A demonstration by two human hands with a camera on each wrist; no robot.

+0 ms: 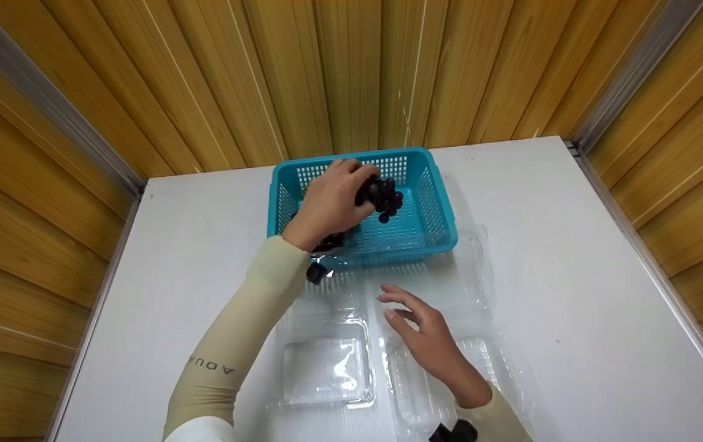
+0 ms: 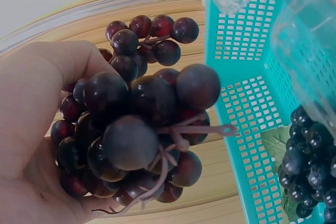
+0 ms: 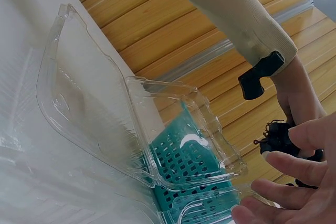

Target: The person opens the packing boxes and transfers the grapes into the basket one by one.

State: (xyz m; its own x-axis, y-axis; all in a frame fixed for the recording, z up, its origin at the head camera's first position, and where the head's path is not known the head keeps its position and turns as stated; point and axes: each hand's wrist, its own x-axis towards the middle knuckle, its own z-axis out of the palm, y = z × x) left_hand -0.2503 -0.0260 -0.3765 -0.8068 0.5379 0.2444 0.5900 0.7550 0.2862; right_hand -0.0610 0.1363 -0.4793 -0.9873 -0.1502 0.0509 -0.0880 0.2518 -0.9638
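My left hand (image 1: pixel 336 196) grips a bunch of dark red grapes (image 1: pixel 382 196) above the blue-green plastic basket (image 1: pixel 443 209). Close up in the left wrist view, the grape bunch (image 2: pixel 131 140) has a pinkish stem sticking out, and the fingers wrap round its side. Another bunch of black grapes (image 2: pixel 310 171) with a green leaf (image 2: pixel 275 142) lies inside the basket. My right hand (image 1: pixel 428 337) hovers over clear plastic clamshell boxes, its fingers loosely bent and holding nothing. One clear box (image 3: pixel 184 135) stands with its lid raised in the right wrist view.
Clear clamshell boxes (image 1: pixel 326 368) lie on the white table (image 1: pixel 572 307) in front of the basket. Wood-patterned panels (image 1: pixel 351 73) wall the table at the back and both sides. Black camera mounts (image 1: pixel 316 273) sit on the wrists.
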